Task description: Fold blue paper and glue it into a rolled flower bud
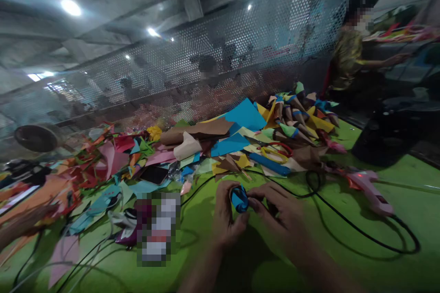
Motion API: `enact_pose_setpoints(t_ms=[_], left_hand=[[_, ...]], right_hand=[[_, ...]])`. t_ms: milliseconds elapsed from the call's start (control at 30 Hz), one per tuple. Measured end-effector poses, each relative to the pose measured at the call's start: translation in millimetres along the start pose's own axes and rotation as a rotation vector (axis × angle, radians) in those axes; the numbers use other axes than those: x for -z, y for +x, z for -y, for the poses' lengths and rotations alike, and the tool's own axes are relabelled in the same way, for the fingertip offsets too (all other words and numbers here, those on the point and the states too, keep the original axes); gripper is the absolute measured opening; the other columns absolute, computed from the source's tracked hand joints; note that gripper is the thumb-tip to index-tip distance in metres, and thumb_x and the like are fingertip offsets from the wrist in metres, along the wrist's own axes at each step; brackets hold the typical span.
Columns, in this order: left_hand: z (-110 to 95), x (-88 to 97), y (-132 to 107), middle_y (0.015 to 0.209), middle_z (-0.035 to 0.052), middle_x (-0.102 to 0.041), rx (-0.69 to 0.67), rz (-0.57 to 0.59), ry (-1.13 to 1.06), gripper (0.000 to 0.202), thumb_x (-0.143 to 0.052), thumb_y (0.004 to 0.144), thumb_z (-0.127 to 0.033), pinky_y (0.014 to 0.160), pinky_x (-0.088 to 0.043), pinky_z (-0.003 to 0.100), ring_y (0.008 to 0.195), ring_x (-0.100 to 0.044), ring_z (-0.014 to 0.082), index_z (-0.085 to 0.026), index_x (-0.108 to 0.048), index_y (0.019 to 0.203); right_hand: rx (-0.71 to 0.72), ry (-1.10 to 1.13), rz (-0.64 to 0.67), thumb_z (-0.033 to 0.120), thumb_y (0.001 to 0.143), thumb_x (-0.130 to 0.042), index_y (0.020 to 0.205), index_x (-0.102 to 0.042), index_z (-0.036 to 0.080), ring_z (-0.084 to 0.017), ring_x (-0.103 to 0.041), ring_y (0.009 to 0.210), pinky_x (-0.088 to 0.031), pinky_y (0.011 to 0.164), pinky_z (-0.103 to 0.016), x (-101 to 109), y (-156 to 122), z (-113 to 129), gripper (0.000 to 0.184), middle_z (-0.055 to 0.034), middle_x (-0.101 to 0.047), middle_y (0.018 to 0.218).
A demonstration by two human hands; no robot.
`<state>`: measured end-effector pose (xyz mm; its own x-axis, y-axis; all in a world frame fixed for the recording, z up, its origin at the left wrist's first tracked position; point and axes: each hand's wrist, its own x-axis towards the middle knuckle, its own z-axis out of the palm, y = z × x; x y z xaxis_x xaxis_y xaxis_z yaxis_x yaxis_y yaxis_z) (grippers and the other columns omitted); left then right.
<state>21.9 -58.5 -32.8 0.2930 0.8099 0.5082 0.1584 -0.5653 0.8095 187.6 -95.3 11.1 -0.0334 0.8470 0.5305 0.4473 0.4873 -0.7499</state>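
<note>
A small piece of rolled blue paper, dark inside its folds, is held up over the green tabletop. My left hand is closed around it, with the fingers behind and the thumb at its lower edge. From the right, my right hand pinches the roll's side between thumb and fingertips. Behind the hands lie paper scraps and scissors with red and yellow handles. To the right a pink glue gun with a lit red light rests on the table, its black cord looping toward my hands.
Brown paper cones with coloured tips are heaped at the back. Coloured paper covers the left side. A blurred white power strip with cables lies left of my hands. A dark bucket stands right; a person sits beyond.
</note>
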Motion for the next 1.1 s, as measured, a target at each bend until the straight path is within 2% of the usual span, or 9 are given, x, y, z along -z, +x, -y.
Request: enact_pose_setpoints(t_ms=[400,700,867,1100], left_hand=[[-2,1.3,0,0.112,0.0054,-0.044,-0.014,0.059,-0.049,0.049,-0.05,0.089,-0.059,0.086,-0.042,0.036,0.099,-0.047,0.0233,-0.029,-0.043,0.127],[-5,2.5,0,0.112,0.0055,-0.045,0.008,0.077,-0.06,0.048,-0.051,0.089,-0.058,0.085,-0.042,0.035,0.098,-0.048,0.023,-0.028,-0.043,0.126],[-6,2.7,1,0.112,0.0063,-0.044,-0.015,0.082,-0.059,0.05,-0.051,0.089,-0.058,0.084,-0.042,0.035,0.099,-0.048,0.0237,-0.026,-0.044,0.126],[-7,2.0,0,0.112,0.0061,-0.044,-0.015,0.083,-0.055,0.049,-0.049,0.089,-0.058,0.085,-0.042,0.036,0.101,-0.047,0.0241,-0.027,-0.042,0.126]], right_hand=[[-0.075,0.02,0.027,0.027,0.093,-0.057,0.095,-0.067,0.022,-0.018,-0.064,0.085,-0.049,0.074,-0.03,1,3,3,0.012,-0.0026,-0.069,0.091],[-0.063,-0.06,0.05,0.019,0.089,-0.061,0.086,-0.068,0.021,-0.017,-0.062,0.072,-0.044,0.065,-0.028,5,10,8,0.009,-0.0001,-0.067,0.08],[-0.095,-0.033,0.097,0.022,0.09,-0.061,0.085,-0.069,0.022,-0.018,-0.063,0.077,-0.045,0.069,-0.03,8,14,8,0.009,-0.0003,-0.069,0.082],[-0.091,0.001,0.098,0.023,0.094,-0.055,0.086,-0.067,0.021,-0.017,-0.063,0.078,-0.046,0.071,-0.029,9,12,9,0.015,-0.0011,-0.068,0.083]])
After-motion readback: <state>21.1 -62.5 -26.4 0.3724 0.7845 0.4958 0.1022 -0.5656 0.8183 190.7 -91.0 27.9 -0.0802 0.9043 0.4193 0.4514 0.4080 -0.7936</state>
